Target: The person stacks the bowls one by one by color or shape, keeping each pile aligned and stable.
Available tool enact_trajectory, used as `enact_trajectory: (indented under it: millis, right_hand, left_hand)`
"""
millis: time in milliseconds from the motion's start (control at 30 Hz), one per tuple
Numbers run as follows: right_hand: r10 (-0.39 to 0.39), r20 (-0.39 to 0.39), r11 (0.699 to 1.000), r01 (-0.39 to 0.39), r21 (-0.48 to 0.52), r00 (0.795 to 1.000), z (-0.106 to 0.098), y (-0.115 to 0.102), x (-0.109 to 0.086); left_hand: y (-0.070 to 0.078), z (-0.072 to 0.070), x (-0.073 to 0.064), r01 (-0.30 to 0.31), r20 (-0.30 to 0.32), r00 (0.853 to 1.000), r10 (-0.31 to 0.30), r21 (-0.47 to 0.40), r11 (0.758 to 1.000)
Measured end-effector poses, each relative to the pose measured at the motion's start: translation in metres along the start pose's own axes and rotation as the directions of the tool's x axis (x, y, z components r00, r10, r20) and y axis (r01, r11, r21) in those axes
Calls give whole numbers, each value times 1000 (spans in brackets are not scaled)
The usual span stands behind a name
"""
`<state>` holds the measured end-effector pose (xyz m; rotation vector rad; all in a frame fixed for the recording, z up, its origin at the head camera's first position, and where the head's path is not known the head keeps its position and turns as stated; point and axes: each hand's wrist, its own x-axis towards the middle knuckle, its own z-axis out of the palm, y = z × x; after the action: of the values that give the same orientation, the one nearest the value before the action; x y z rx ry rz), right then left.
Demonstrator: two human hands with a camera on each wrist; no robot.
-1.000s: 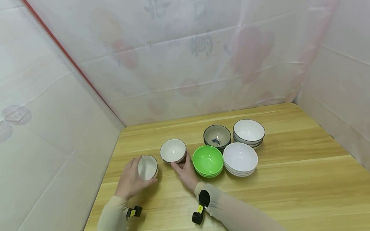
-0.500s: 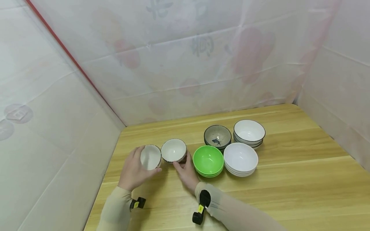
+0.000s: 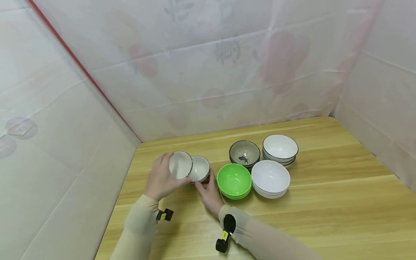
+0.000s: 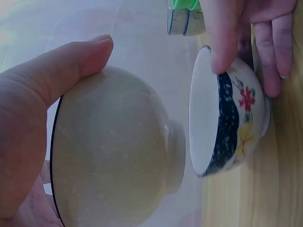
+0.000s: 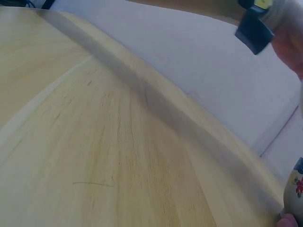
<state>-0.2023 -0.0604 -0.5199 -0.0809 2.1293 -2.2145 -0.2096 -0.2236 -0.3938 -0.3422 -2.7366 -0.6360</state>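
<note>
My left hand grips a cream bowl with a dark rim, thumb on one side and fingers on the other. The left wrist view shows its plain outside and foot ring, raised clear of the table. It overlaps a second bowl in the head view. That one is white inside, with a dark blue band and painted flowers outside, and stands upright on the table. My right hand holds it, thumb at the rim and fingers around its lower side. Only an edge of this flowered bowl enters the right wrist view.
Right of my right hand stands a green bowl stack, beside a white bowl stack. Behind them are grey bowls with a fish motif and white, dark-rimmed bowls. Pale sheeting rises behind the wooden table.
My left hand has carried the cream bowl up and to the right, from beside the flowered bowl to overlapping it in view. My right hand has stayed at the flowered bowl.
</note>
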Motion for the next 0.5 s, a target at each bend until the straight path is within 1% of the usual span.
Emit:
enact_trajectory:
  millis: [133, 267, 500]
  right_hand:
    - [3, 9, 1000, -3, 8, 1000, -1, -2, -2]
    - [1, 17, 1000, -1, 11, 1000, -2, -3, -2]
    - [28, 12, 998, -27, -52, 1000, -3, -3, -2]
  left_hand:
    - [5, 7, 7, -22, -7, 1000, 22, -8, 1000]
    - [10, 16, 13, -26, 5, 1000, 26, -12, 1000]
    - [14, 31, 21, -1, 48, 999, 2, -16, 1000]
